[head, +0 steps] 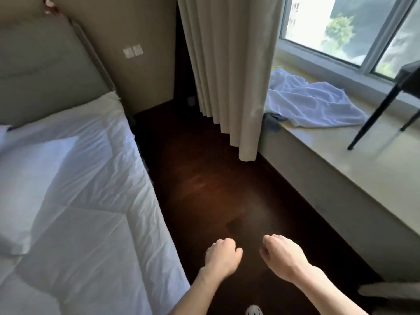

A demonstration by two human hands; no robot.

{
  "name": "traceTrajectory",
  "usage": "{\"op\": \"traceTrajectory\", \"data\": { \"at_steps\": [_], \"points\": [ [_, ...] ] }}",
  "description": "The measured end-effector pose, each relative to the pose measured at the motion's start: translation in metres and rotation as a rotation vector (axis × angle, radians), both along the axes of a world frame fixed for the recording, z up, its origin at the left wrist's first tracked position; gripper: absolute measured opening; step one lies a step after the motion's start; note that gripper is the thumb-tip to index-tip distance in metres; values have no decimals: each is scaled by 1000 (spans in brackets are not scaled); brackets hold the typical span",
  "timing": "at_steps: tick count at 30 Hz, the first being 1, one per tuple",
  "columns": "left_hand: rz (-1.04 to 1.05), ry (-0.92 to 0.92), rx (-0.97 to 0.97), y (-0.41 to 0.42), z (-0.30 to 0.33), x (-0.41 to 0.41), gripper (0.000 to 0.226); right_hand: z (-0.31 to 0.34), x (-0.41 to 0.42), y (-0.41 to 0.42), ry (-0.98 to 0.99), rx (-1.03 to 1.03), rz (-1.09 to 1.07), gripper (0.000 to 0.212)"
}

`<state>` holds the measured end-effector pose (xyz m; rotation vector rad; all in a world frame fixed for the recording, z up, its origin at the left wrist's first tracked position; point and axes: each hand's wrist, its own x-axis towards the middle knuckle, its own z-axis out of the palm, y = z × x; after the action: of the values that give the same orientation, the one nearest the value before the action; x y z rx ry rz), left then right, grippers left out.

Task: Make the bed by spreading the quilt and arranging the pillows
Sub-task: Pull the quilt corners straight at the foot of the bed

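The white quilt (pixel 95 196) lies spread over the bed on the left and hangs over its right side. A white pillow (pixel 29 178) rests on top of it near the left edge of view, below the padded headboard (pixel 45 71). My left hand (pixel 221 258) and my right hand (pixel 281 258) hover over the dark floor to the right of the bed. Both have curled fingers and hold nothing. Neither touches the quilt.
A dark wooden floor aisle (pixel 216 189) runs between the bed and a stone window ledge (pixel 341 178). A beige curtain (pixel 229 76) hangs ahead. A crumpled white cloth (pixel 311 108) lies on the ledge, beside a black chair leg (pixel 375 114).
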<state>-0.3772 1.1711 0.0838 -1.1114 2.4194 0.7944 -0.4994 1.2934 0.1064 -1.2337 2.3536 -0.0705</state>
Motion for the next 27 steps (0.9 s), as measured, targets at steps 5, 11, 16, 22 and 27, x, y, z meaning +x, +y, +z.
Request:
{"op": "traceTrajectory", "data": {
  "at_steps": [5,11,16,22,27],
  "points": [
    [163,-13,-18,-67,18,-35,37,4,-43,-92,-22,5,139,22],
    [372,-1,-46,-161,21,-57,34,5,-80,-226,-76,-43,376,19],
    [585,-20,-8,-228,33,-80,32,9,-104,-326,-123,-25,601,21],
    [891,17,-6,-317,49,-86,35,19,-108,-462,-107,9,854,26],
    [1016,-28,-64,-398,40,-72,30,15,-79,-561,-12,12,1069,30]
  ]
}}
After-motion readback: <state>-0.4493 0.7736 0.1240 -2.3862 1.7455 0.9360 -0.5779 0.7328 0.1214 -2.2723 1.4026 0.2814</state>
